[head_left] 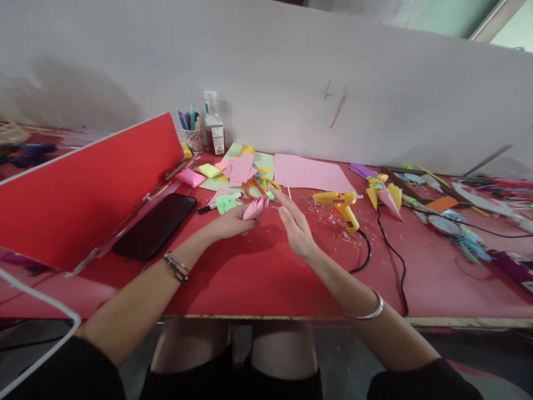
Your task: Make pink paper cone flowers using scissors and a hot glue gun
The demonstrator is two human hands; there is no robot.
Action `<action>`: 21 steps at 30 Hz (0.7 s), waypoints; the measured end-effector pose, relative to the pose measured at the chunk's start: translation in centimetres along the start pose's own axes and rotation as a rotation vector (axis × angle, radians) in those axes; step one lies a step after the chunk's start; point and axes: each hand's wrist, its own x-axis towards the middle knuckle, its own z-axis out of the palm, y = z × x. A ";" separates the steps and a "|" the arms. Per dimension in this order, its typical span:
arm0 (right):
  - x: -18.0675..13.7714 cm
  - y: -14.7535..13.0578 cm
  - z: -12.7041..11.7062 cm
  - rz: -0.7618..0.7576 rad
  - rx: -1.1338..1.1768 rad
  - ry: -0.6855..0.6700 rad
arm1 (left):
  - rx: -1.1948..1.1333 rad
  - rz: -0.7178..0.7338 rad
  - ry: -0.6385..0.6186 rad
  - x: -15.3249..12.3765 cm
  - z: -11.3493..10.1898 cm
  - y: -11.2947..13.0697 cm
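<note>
A rolled piece of pink paper (255, 208) is held in my left hand (231, 222), its coiled end pointing right. Just to the right of the roll, my right hand (296, 228) is raised with the fingers stretched out and nothing in it. Beyond the hands lie orange-handled scissors (251, 188), a green paper piece (228, 204) and a black marker (207, 209). To the right of my right hand, a yellow glue gun (342, 206) rests on the red table (258, 278).
A black phone (156, 226) lies left, by an upright red board (95, 189). Pink sheets (312, 172), a pen cup (194, 139) and a bottle (215, 130) stand along the wall. Paper cones (387, 199) and the glue gun's black cord (368, 253) are at right.
</note>
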 end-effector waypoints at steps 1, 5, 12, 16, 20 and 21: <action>0.0 0.0 0.0 -0.007 -0.020 0.001 | 0.001 -0.004 0.004 0.0 0.0 0.0; 0.0 0.0 0.1 -0.024 -0.075 0.015 | 0.010 -0.004 -0.001 0.1 0.0 0.0; -0.2 -0.1 0.2 0.040 0.051 0.004 | 0.049 0.031 0.000 0.0 0.1 0.2; -0.2 -0.2 0.1 0.018 -0.006 -0.038 | 0.018 -0.012 0.001 0.0 0.1 0.2; -0.2 -0.1 0.1 0.034 -0.005 -0.055 | -0.002 -0.048 -0.042 -0.1 0.3 0.3; -0.2 -0.1 0.1 0.038 0.001 -0.056 | 0.003 -0.055 -0.045 -0.1 0.3 0.2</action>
